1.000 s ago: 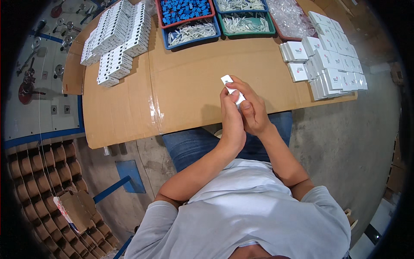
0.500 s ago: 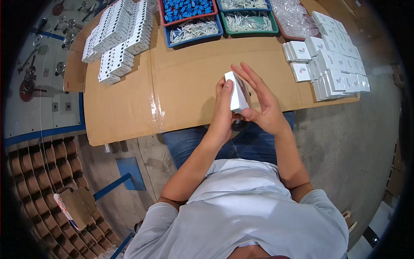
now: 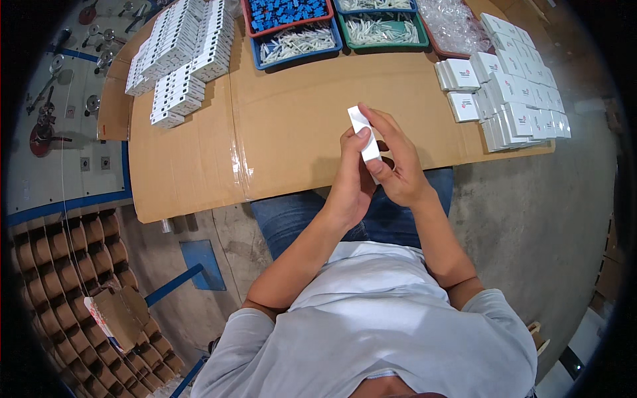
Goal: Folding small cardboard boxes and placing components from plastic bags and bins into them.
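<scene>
Seen on cardboard-covered desk (image 3: 298, 132): stacked white boxes (image 3: 174, 60) at left, white packs (image 3: 521, 93) piled at right. Along the back, red tray (image 3: 292, 29) of blue pieces (image 3: 288, 13), blue tray (image 3: 304, 62) and green tray (image 3: 388, 47) of white sticks (image 3: 295, 48), then clear plastic (image 3: 454, 26). Lower left, brown cardboard dividers (image 3: 73, 273); blue plate (image 3: 204, 265) on concrete floor (image 3: 517, 232).

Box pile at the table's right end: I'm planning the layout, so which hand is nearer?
Right. The right hand is left of the box pile and closer to the body; the left hand is farther left.
</scene>
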The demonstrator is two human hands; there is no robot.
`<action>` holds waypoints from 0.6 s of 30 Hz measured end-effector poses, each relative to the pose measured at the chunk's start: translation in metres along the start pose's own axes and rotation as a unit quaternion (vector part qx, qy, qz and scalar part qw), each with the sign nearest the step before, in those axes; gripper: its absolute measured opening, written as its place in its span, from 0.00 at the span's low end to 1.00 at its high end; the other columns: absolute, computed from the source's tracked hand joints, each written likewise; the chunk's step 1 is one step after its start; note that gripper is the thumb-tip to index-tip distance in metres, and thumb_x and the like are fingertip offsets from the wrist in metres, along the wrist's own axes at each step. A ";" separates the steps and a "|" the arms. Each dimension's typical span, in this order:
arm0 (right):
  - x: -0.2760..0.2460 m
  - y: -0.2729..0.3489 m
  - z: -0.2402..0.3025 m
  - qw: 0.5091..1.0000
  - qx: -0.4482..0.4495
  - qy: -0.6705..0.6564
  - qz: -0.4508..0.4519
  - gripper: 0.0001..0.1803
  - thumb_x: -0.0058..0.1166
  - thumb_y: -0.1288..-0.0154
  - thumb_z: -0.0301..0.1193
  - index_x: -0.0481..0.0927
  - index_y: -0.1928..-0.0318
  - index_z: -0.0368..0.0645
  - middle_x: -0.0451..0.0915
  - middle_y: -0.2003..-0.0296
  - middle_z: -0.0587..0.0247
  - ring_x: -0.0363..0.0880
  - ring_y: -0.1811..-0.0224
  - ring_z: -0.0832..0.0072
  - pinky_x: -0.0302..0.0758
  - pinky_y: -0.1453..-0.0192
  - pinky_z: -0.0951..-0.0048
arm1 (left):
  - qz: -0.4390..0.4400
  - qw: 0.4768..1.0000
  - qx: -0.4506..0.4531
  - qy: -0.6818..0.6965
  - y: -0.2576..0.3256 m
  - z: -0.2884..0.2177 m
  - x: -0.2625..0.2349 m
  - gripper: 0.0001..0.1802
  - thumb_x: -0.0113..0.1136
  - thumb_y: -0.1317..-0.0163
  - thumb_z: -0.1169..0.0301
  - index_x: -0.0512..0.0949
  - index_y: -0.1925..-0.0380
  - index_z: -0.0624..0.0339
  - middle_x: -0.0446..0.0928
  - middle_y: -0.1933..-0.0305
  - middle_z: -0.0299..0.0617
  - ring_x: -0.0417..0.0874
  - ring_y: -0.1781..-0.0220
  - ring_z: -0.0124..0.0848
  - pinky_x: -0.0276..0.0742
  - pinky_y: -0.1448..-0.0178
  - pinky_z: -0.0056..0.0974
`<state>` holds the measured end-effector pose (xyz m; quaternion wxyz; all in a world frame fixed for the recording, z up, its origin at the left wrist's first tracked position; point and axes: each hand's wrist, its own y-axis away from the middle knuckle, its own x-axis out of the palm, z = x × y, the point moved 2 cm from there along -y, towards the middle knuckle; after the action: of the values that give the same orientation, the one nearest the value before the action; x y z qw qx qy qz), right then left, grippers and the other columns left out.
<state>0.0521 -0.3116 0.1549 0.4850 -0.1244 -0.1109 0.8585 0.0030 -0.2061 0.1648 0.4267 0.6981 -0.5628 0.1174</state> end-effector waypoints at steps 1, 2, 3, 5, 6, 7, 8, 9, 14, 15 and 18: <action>0.000 -0.002 -0.001 0.998 -0.044 0.052 0.000 0.36 0.57 0.28 0.51 0.71 0.29 0.42 0.72 0.33 0.46 0.73 0.32 0.50 0.75 0.35 0.58 | -0.010 1.000 0.012 -0.002 0.001 0.000 0.001 0.32 0.50 0.29 0.39 0.71 0.42 0.54 0.76 0.50 0.38 0.80 0.46 0.30 0.77 0.42 0.38; 0.001 -0.002 -0.002 0.991 -0.087 0.104 0.001 0.36 0.51 0.25 0.54 0.71 0.29 0.40 0.72 0.33 0.44 0.73 0.32 0.47 0.74 0.33 0.56 | -0.010 1.000 0.012 -0.002 0.001 0.003 0.001 0.32 0.50 0.29 0.39 0.71 0.42 0.54 0.76 0.50 0.38 0.80 0.46 0.30 0.77 0.42 0.38; 0.003 -0.002 -0.002 0.991 -0.088 0.104 0.001 0.36 0.51 0.25 0.54 0.71 0.29 0.40 0.72 0.33 0.44 0.73 0.32 0.47 0.74 0.33 0.56 | -0.018 1.000 0.023 0.002 0.000 0.005 0.000 0.31 0.49 0.28 0.40 0.71 0.42 0.54 0.76 0.50 0.37 0.80 0.46 0.29 0.77 0.43 0.37; 0.007 -0.002 -0.002 0.986 -0.113 0.121 -0.007 0.36 0.43 0.22 0.56 0.72 0.31 0.36 0.73 0.35 0.41 0.71 0.32 0.43 0.70 0.31 0.53 | -0.025 0.999 0.034 0.007 -0.003 0.010 -0.002 0.30 0.47 0.28 0.40 0.72 0.43 0.53 0.76 0.50 0.36 0.80 0.47 0.28 0.78 0.44 0.36; 0.008 -0.002 -0.003 0.986 -0.113 0.121 -0.007 0.36 0.43 0.22 0.56 0.72 0.31 0.36 0.73 0.35 0.41 0.71 0.32 0.43 0.70 0.31 0.53 | -0.032 0.999 0.044 -0.001 -0.005 0.012 -0.004 0.30 0.46 0.28 0.40 0.72 0.44 0.53 0.76 0.51 0.36 0.80 0.48 0.28 0.78 0.46 0.36; 0.009 -0.001 -0.005 0.985 -0.117 0.124 -0.014 0.36 0.41 0.21 0.55 0.72 0.32 0.35 0.73 0.35 0.40 0.71 0.33 0.42 0.71 0.31 0.53 | -0.038 0.998 0.053 -0.008 -0.007 0.015 -0.006 0.29 0.45 0.27 0.40 0.72 0.45 0.53 0.77 0.52 0.35 0.81 0.50 0.27 0.79 0.47 0.35; 0.010 0.000 -0.006 0.984 -0.121 0.128 -0.021 0.36 0.40 0.20 0.55 0.71 0.33 0.34 0.73 0.36 0.39 0.71 0.33 0.41 0.71 0.31 0.53 | -0.038 0.998 0.053 -0.008 -0.011 0.019 -0.008 0.29 0.45 0.27 0.40 0.72 0.45 0.53 0.77 0.52 0.35 0.81 0.50 0.27 0.79 0.47 0.35; 0.011 0.000 -0.008 0.984 -0.120 0.127 -0.021 0.36 0.40 0.20 0.55 0.71 0.33 0.34 0.73 0.36 0.39 0.71 0.33 0.41 0.71 0.31 0.53 | -0.060 0.997 0.057 0.003 -0.015 0.024 -0.012 0.29 0.44 0.27 0.40 0.72 0.46 0.53 0.77 0.54 0.35 0.81 0.51 0.26 0.79 0.49 0.35; 0.012 0.001 -0.010 0.980 -0.143 0.136 -0.034 0.34 0.38 0.19 0.52 0.72 0.34 0.32 0.74 0.38 0.35 0.74 0.35 0.40 0.72 0.32 0.54 | -0.093 0.993 0.074 0.000 -0.024 0.039 -0.020 0.30 0.42 0.27 0.38 0.73 0.48 0.52 0.77 0.55 0.34 0.82 0.54 0.26 0.79 0.52 0.34; 0.011 0.001 -0.010 0.980 -0.143 0.136 -0.034 0.34 0.38 0.19 0.52 0.72 0.34 0.32 0.74 0.38 0.35 0.74 0.35 0.40 0.72 0.32 0.54 | -0.097 0.993 0.074 -0.003 -0.026 0.041 -0.020 0.31 0.42 0.28 0.38 0.73 0.48 0.52 0.77 0.55 0.34 0.82 0.53 0.26 0.79 0.52 0.34; 0.010 0.000 -0.012 0.981 -0.136 0.132 -0.037 0.33 0.37 0.18 0.51 0.73 0.35 0.31 0.75 0.39 0.34 0.76 0.36 0.40 0.72 0.32 0.55 | -0.100 0.992 0.077 -0.002 -0.032 0.045 -0.022 0.32 0.41 0.29 0.36 0.73 0.48 0.52 0.77 0.54 0.35 0.82 0.52 0.27 0.79 0.51 0.35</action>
<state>0.0513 -0.3022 0.1429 0.5055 -0.2972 -0.1665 0.7927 0.0100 -0.2240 0.1081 0.3795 0.7819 -0.4808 0.1158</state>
